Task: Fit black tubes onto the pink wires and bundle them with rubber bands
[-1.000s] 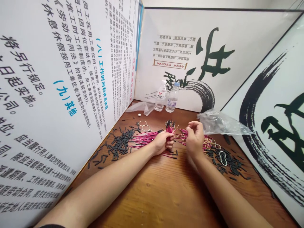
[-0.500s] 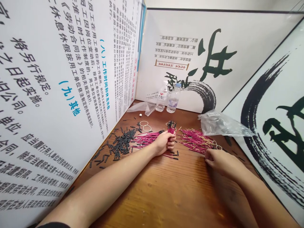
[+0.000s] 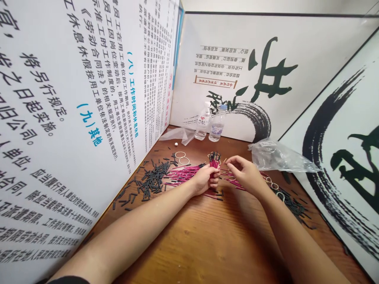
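Observation:
A bundle of red wires (image 3: 213,160) with black sleeves on their tips stands upright in my left hand (image 3: 207,179), its fingers wrapped round them. Just to the right, my right hand (image 3: 245,173) is above the right-hand pile of red wires (image 3: 233,182), thumb and forefinger pinched. A thin wire end appears to poke out at these fingertips, and the palm hides part of that pile. More red wires (image 3: 183,173) lie to the left, beside a heap of short black sleeves (image 3: 155,177).
Behind the wires stand two clear water bottles (image 3: 202,121). Plastic bags lie at the back left (image 3: 180,136) and right (image 3: 281,156). Pale rubber bands (image 3: 184,160) and more black sleeves (image 3: 297,207) are on the wooden table (image 3: 201,240). Printed panels (image 3: 189,51) wall it in.
My right hand has moved up and to the left from the right side, coming over the red wires near the bundle. The black sleeves at right are now uncovered. My left hand keeps its grip.

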Motion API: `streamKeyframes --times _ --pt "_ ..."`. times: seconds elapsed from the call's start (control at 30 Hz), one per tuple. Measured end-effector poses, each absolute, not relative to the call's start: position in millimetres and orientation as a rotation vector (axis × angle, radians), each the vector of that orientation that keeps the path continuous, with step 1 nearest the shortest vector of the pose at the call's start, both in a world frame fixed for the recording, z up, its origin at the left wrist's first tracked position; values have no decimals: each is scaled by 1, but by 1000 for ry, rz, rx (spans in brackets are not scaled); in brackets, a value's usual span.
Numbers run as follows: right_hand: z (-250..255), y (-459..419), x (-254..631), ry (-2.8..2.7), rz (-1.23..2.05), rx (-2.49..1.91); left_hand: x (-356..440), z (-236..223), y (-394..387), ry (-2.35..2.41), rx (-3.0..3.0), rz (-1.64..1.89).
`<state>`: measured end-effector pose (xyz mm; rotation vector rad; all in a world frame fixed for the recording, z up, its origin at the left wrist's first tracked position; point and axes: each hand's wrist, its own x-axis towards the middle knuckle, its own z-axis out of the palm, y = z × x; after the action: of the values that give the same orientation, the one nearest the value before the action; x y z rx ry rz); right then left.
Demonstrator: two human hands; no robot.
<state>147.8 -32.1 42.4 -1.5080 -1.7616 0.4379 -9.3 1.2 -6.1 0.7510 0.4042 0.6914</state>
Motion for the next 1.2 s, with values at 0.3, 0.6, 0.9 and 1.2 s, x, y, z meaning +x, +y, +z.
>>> streamKeyframes --times 0.3,0.6,0.9,1.2 --pt "34 -12 141 -1522 403 -1485 -9 -5 2 399 726 700" --pt "34 -13 139 -1515 433 -1489 -9 -5 1 425 750 715" --pt "36 -16 137 -1537 402 -1500 -9 -2 -3 461 797 720" --pt "15 -14 122 -1305 398 -1286 -9 0 -4 468 795 723"
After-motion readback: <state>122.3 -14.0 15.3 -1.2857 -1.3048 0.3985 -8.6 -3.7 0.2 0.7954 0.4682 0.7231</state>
